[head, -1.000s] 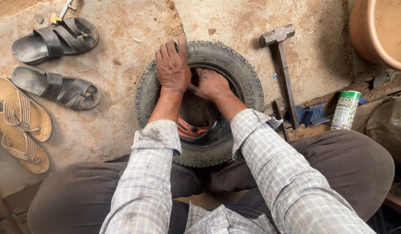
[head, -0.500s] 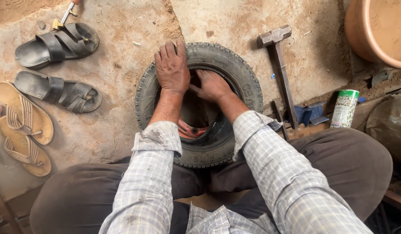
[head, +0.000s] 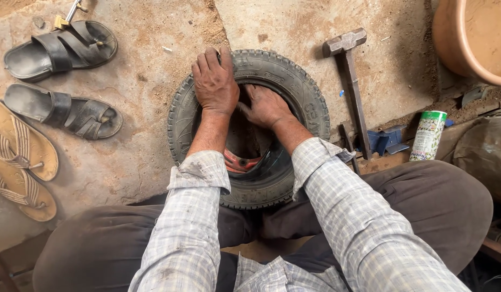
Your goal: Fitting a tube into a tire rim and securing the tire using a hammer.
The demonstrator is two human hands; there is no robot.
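On dusty concrete floor (head: 153, 157) (sandals nearby), left hand (head: 215, 81) lies flat on the tyre (head: 310, 108), right hand (head: 264, 105) spread inside.

A bare concrete floor (head: 402, 70), dusty and stained with patches of reddish sand, seen from above in even daylight. A long-handled hammer (head: 352, 86) lies on it as a landmark. Far to the hammer's left sit two black sandals (head: 61, 81), with a tan pair (head: 20, 162) below them. To its upper right curves the rim of a large terracotta-coloured tub (head: 461, 48). Just right of the handle's lower end stands a green and white can (head: 428, 135), beside blue scraps.
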